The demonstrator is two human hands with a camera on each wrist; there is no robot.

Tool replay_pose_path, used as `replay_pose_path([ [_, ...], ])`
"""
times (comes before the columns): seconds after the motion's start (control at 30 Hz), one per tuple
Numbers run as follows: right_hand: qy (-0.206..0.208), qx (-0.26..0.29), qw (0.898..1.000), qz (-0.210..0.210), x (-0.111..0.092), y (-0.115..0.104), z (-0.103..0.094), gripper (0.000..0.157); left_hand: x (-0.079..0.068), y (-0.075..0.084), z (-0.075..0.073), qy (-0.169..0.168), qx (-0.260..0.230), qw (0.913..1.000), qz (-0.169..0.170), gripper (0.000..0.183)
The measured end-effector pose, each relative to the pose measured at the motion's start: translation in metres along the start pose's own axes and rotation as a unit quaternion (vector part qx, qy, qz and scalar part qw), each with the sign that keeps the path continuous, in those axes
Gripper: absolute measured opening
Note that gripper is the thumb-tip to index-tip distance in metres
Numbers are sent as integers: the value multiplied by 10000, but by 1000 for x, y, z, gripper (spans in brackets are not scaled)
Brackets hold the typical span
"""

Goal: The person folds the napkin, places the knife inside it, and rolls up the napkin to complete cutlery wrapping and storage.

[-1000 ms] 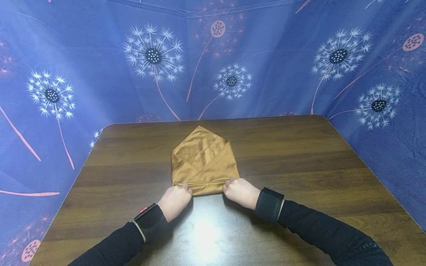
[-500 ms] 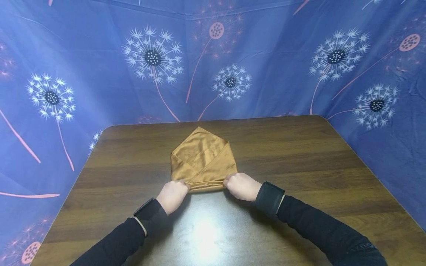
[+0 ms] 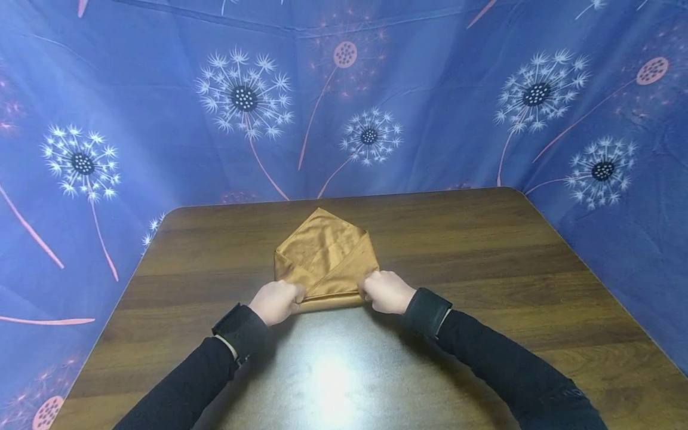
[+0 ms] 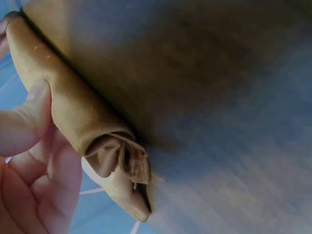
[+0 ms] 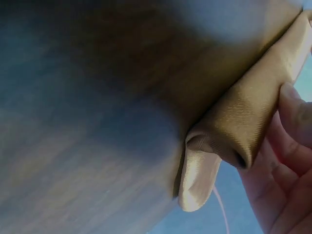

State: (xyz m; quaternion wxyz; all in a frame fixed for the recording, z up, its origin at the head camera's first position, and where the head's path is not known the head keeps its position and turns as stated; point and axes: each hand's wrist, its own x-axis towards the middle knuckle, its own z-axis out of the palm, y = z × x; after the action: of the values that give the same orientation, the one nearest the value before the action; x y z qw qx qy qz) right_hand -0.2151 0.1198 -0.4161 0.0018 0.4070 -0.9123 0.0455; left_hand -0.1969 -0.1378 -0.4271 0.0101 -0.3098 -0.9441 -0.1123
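Observation:
A golden-brown satin cloth napkin (image 3: 328,254) lies on the table, folded to a point at its far side. Its near edge is rolled into a tube. My left hand (image 3: 276,300) pinches the left end of that roll. Toward the other end, the roll is held by my right hand (image 3: 388,291). The left wrist view shows my thumb (image 4: 31,114) on the rolled cloth (image 4: 73,97), whose end has bunched layers. In the right wrist view my thumb (image 5: 295,112) presses the roll (image 5: 239,117), whose end opens as a hollow spiral. The head view hides most fingertips.
The brown wooden table (image 3: 484,257) extends on both sides of the napkin. A blue curtain (image 3: 430,119) printed with dandelions hangs behind and beside it. Glare (image 3: 334,382) shines on the near tabletop.
Both hands have moved a little forward, away from the body, rolling the napkin's near edge. The flat part before the roll is shorter now, and the far point stays nearly in place.

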Motion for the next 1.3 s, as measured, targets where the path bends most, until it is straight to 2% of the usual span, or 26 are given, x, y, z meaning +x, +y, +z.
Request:
replay_pose_path([
  [0.07,-96,114,9999,80,4,2,0,17,1,-3,-1,1,-185,9998,83,26],
  [0.17,-234,298,9991,209,9,6,-2,13,5,-7,-3,-126,-345,9993,16,24],
  [0.37,-577,493,9961,444,17,10,-4,13,14,-8,-10,-654,-393,9951,-621,16],
  [0.47,-588,458,9959,513,18,10,-5,13,19,-8,-12,-887,-359,9921,-811,16],
  [0.53,-390,228,9976,516,17,8,-5,14,23,-8,-14,-1025,-348,9902,-880,17],
  [0.6,-27,-265,9987,434,15,2,-4,16,26,-9,-14,-1126,-365,9886,-925,19],
  [0.7,632,-1264,9897,213,9,-10,1,16,29,-9,-14,-1204,-388,9876,-927,22],
  [0.8,1009,-2104,9721,-246,3,-22,6,17,29,-8,-15,-1117,-289,9900,-808,24],
  [0.93,1013,-2796,9493,-1020,1,-28,11,20,27,-7,-16,-850,59,9946,-595,25],
  [1.03,1012,-3117,9353,-1337,2,-30,14,21,24,-3,-14,-600,401,9966,-404,26],
  [1.17,983,-3232,9288,-1524,5,-32,18,23,18,8,-9,-82,1064,9943,13,23],
  [1.3,876,-3177,9300,-1629,8,-31,18,25,13,25,-3,458,1756,9825,421,17],
])
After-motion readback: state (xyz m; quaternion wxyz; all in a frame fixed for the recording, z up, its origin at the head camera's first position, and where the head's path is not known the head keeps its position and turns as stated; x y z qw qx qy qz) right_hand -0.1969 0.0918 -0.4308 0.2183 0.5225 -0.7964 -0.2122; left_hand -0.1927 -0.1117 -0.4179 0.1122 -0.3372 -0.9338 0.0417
